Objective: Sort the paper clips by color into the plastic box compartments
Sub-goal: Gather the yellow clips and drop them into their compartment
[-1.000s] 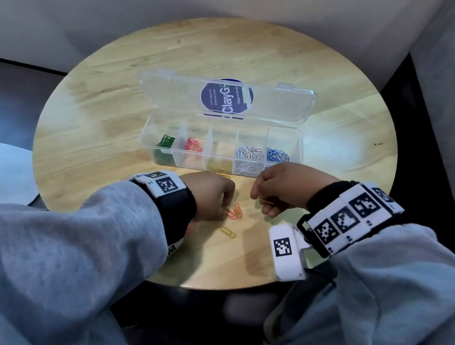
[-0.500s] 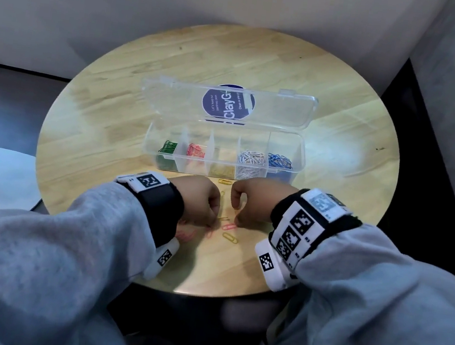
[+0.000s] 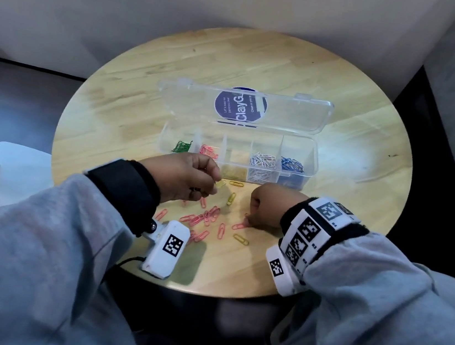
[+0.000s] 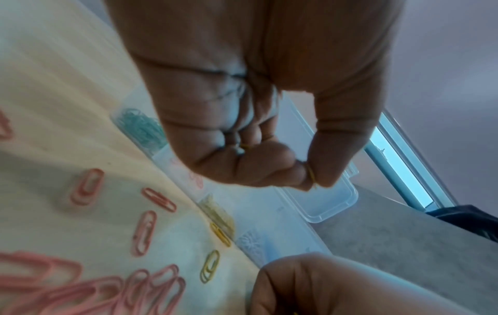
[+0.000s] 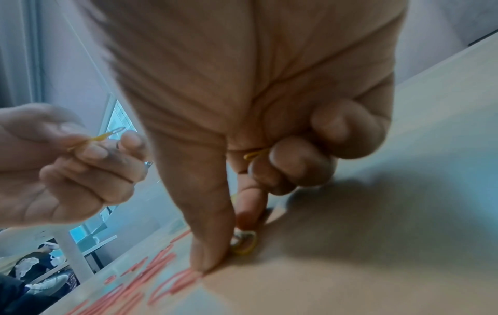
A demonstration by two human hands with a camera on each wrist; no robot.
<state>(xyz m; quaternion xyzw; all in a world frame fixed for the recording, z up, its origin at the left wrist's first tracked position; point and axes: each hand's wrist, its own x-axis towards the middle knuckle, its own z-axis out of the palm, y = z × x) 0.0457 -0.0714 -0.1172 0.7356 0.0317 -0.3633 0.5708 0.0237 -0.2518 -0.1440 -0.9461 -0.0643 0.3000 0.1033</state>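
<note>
A clear plastic box [image 3: 312, 166] stands open with green, pink, yellow, white and blue clips in separate compartments. My left hand [image 3: 216, 184] hovers just in front of it and pinches a yellow paper clip [image 3: 220, 183] between thumb and forefinger [image 4: 310, 179]. My right hand [image 3: 248, 221] is low on the table, thumb and forefinger tips down at a yellow clip [image 5: 243, 243], beside a pink one [image 3: 239, 226]. Its curled fingers keep another yellow clip [image 5: 256, 153] against the palm. Loose pink clips [image 3: 206, 216] lie heaped between my hands, with yellow ones [image 3: 231, 199] scattered.
The round wooden table [image 3: 145, 80] sits in a corner between pale walls. The box's lid [image 3: 189, 103] lies flat behind it, with a blue round sticker. A white chair seat [image 3: 12, 173] is beside the table on the left.
My left hand has risen off the table with a yellow clip and turned toward the box. The right hand stays down among the loose clips.
</note>
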